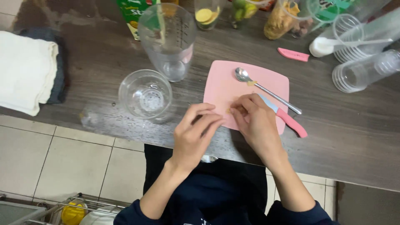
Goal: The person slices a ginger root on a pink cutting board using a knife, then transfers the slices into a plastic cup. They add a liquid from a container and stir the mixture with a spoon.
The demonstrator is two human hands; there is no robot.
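My left hand point(195, 132) and my right hand point(255, 122) rest on the near edge of a pink cutting board point(227, 79) on a dark wooden counter. Their fingertips meet over a tiny yellowish bit point(228, 110) on the board, pinched between the right fingers. A metal spoon point(266, 90) lies diagonally across the board with a small yellow scrap near its bowl. A knife with a pink handle point(293, 123) lies on the board just right of my right hand, its blade partly hidden by the fingers.
Left of the board stand a short clear glass point(146, 95) and a tall clear cup point(167, 39). Folded white cloth point(23, 71) lies far left. Jars, a green carton and stacked plastic cups point(362, 71) line the back and right. A pink knife cover point(293, 54) lies behind the board.
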